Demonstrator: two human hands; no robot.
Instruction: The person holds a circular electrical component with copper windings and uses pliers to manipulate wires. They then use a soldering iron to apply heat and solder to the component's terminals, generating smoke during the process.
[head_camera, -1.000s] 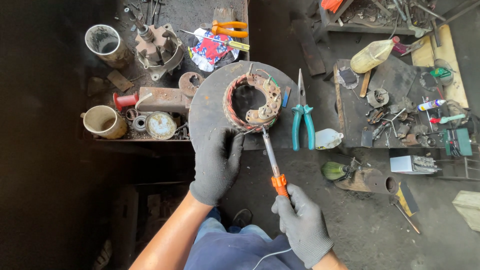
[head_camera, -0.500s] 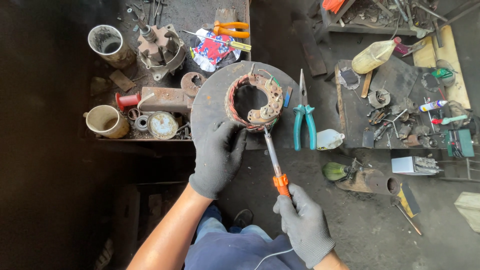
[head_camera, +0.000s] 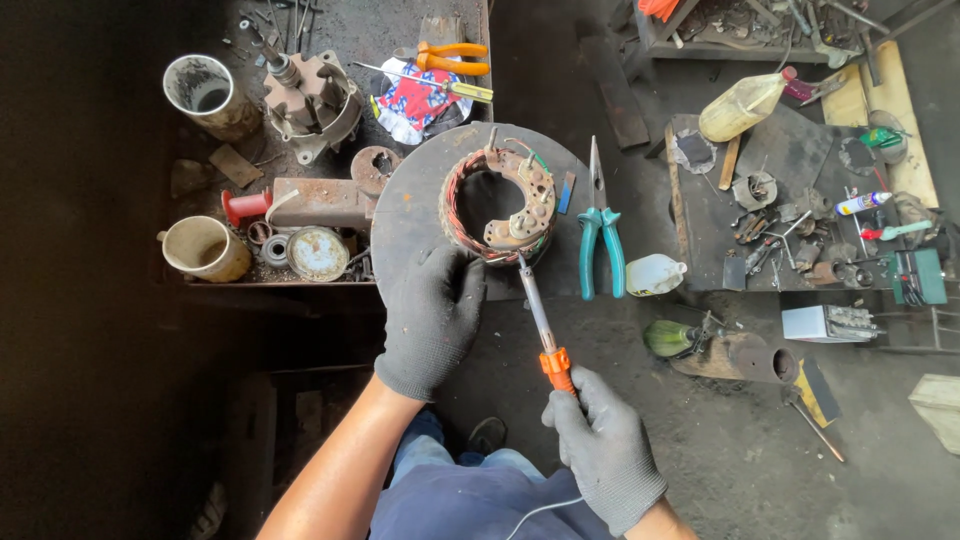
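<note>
Gloves cover both hands. The left hand (head_camera: 432, 318) lies flat with its fingers pressed on the near edge of the copper-wound stator ring (head_camera: 497, 203), holding it down rather than closed round it; the ring sits on a round dark metal disc (head_camera: 410, 210). The right hand (head_camera: 603, 445) is shut round the orange handle of a soldering iron (head_camera: 540, 322), whose shaft runs up and away from the grip so that the tip meets the ring's near rim, just beside the left fingertips. Beyond the iron's tip, to the right of the ring, lie teal-handled pliers (head_camera: 600, 232); a small white bottle (head_camera: 655, 274) lies just past them. Compared with a second ago, both hands keep the same hold and the iron's tip remains at the same spot on the ring; only the view has shifted slightly.
</note>
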